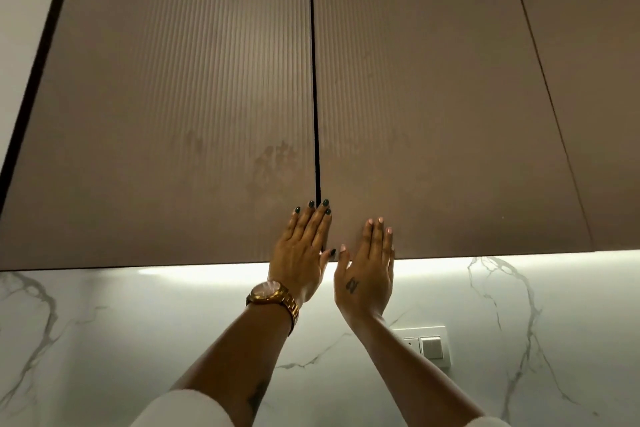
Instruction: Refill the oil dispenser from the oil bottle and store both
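Neither the oil dispenser nor the oil bottle is in view. Two brown ribbed wall-cabinet doors fill the upper frame, both closed, with a thin dark gap between them. My left hand (302, 250) lies flat with fingers together on the lower right corner of the left door (173, 114), fingertips at the gap. My right hand (367, 267) is raised flat against the lower left corner of the right door (433, 114). Both hands hold nothing. A gold watch sits on my left wrist.
A third cabinet door (588, 80) continues to the right. Under the cabinets a light strip shines on a white marble backsplash (138, 322). A white wall switch plate (429, 345) sits on the backsplash behind my right forearm.
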Tool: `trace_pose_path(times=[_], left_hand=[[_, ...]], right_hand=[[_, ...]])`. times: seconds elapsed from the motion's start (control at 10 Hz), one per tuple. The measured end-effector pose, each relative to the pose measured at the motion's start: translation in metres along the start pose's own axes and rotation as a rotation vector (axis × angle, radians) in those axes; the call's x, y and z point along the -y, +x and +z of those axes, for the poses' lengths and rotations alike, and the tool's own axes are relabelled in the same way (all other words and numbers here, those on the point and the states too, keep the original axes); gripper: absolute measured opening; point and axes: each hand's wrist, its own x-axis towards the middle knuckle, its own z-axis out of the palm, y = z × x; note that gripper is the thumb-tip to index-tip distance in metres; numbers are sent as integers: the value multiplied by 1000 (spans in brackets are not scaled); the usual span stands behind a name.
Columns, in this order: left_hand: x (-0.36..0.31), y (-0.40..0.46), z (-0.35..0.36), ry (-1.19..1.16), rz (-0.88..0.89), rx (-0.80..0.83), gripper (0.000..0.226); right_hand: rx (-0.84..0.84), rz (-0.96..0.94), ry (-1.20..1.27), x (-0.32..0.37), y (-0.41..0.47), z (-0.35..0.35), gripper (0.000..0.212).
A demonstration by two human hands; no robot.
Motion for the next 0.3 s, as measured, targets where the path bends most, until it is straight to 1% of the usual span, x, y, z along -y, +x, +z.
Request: trace_pose_path(times=[0.1,0.2,0.3], left_hand=[[-3,0,-10,2,18,85,58],[-2,2,-31,13,38,93,61],[12,1,-45,-37,-21,38,62]], right_hand=[[48,-19,-17,0,2,-9,58],[82,-96,-82,-4,10,-19,57],[132,-129,-90,-4,26,-37,65]])
